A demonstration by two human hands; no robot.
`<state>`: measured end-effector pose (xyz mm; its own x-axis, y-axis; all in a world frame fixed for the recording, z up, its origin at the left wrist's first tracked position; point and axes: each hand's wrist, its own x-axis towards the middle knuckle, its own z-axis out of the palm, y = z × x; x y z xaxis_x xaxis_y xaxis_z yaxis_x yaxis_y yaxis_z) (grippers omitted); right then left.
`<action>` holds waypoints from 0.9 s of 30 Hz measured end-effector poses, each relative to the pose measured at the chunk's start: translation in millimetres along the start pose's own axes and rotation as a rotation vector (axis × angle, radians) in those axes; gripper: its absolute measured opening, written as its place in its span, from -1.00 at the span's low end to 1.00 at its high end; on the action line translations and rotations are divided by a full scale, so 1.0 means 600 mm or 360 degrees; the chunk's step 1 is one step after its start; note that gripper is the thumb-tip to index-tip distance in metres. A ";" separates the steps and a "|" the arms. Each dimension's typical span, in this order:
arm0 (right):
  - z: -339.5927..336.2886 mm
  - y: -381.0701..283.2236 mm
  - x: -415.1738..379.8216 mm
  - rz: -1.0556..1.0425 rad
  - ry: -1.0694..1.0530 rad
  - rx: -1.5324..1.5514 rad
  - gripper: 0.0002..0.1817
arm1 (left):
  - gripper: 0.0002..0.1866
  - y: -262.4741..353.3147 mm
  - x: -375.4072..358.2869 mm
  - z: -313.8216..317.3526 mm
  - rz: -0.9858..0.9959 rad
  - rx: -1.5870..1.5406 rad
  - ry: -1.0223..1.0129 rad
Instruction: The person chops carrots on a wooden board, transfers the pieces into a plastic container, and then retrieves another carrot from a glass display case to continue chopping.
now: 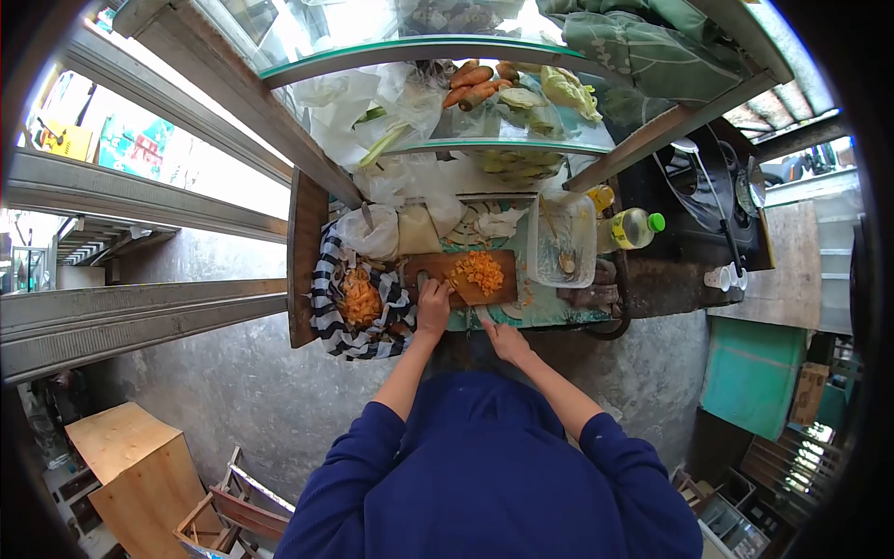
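A wooden cutting board (507,287) lies on the counter with a heap of finely diced carrot (480,271) on it. My left hand (433,307) is closed at the board's left end, its fingers over the wood near the handle hole. My right hand (507,341) grips a knife (484,319) just below the board's front edge; part of the blade is hard to see. To the left of the board, orange peelings (360,298) lie in a basket lined with a black-and-white striped bag (324,289).
A clear plastic tub (561,242) with a spoon stands right of the board, next to a green-capped bottle (631,229). Behind, a glass shelf (503,146) holds carrots (472,84) and cabbage (570,93). A black stove (694,186) is at the right. Plastic bags (369,231) sit behind the basket.
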<state>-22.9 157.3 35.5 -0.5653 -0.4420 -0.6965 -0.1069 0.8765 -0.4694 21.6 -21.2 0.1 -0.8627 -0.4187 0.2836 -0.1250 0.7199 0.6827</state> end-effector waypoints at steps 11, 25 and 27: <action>0.015 0.020 -0.023 0.0458 -0.0209 0.0742 -0.15 | -0.89 -0.002 0.003 0.001 0.0005 0.0006 0.0009; 0.006 -0.009 -0.037 0.0197 0.0086 0.0234 -0.26 | -0.86 -0.006 -0.001 0.001 0.0013 0.0021 0.0012; 0.006 -0.010 -0.035 0.0206 0.0072 0.0200 -0.26 | -0.86 -0.010 -0.002 0.004 0.0017 0.0042 0.0017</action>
<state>-7.5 160.7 51.1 -0.6043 -0.3153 -0.7318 0.0705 0.8936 -0.4432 22.2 -23.3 -6.1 -0.8588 -0.4168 0.2979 -0.1290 0.7386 0.6617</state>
